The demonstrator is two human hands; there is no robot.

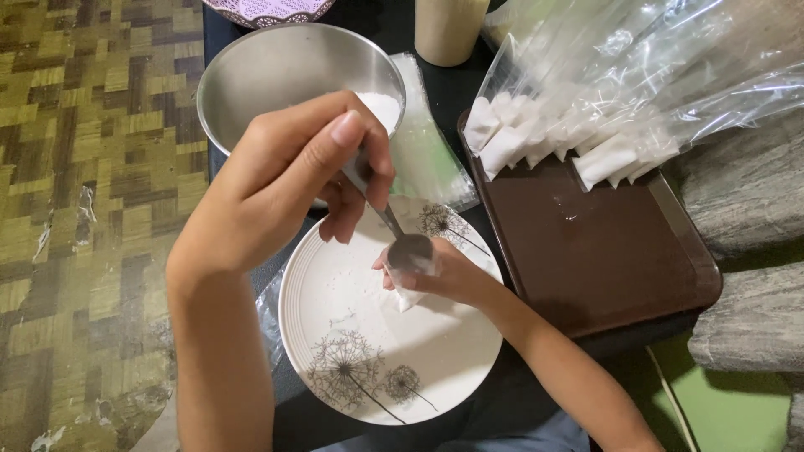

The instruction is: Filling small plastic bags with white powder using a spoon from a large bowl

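Note:
My left hand (285, 180) grips the handle of a metal spoon (410, 249), whose bowl sits over the mouth of a small clear plastic bag (404, 297). My right hand (456, 276) pinches that bag and holds it above a white plate (435, 360) with dandelion prints. The bag's bottom corner holds some white powder. Behind my left hand stands a steel bowl (276, 75) with white powder (381, 107) at its right side.
A brown tray (603, 251) to the right carries several long clear bags with powder-filled tips (536, 138). A stack of empty clear bags (427, 159) lies between bowl and tray. A beige cup (448, 29) stands at the back. Patterned flooring lies left.

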